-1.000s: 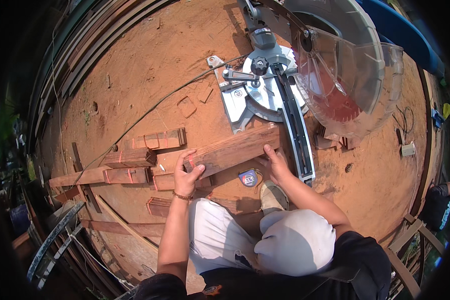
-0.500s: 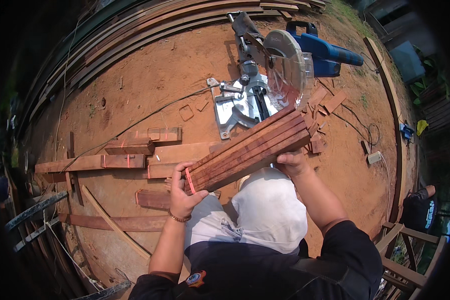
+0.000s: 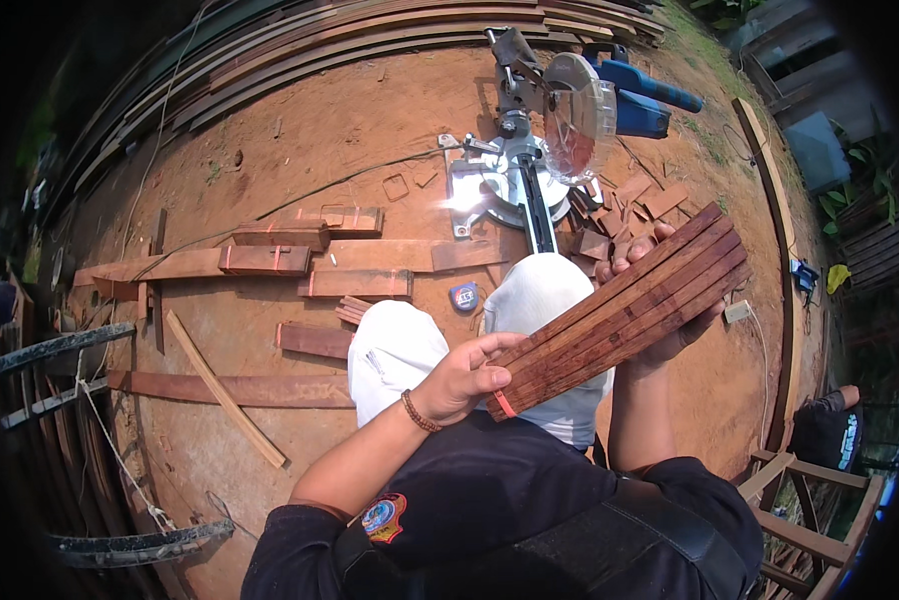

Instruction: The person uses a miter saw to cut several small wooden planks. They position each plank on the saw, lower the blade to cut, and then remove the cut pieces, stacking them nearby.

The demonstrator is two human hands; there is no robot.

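A bundle of dark reddish-brown wooden slats (image 3: pixel 620 310) is held aloft over my lap, tilted with its far end up to the right. My left hand (image 3: pixel 470 378) grips its lower left end beside a red band (image 3: pixel 502 402). My right hand (image 3: pixel 645 270) grips the upper right part, its fingertips curled over the back edge and the rest partly hidden behind the slats. Beyond my knees stands a silver mitre saw (image 3: pixel 520 180) with a clear blade guard (image 3: pixel 580 135). A small blue tape measure (image 3: pixel 463 295) lies on the dirt left of my knee.
Banded bundles (image 3: pixel 265 258) and loose boards (image 3: pixel 225 390) lie at left. Offcuts (image 3: pixel 663 200) sit beside the saw, a blue power tool (image 3: pixel 645 95) behind it. Long planks (image 3: pixel 370 35) are stacked at the back. At right are a co-worker (image 3: pixel 820 430) and a wooden frame (image 3: pixel 820 500).
Both my hands have lifted the bundle and shifted it rightward, swinging its right end higher. My view has tilted, so the saw appears smaller and more of my body shows.
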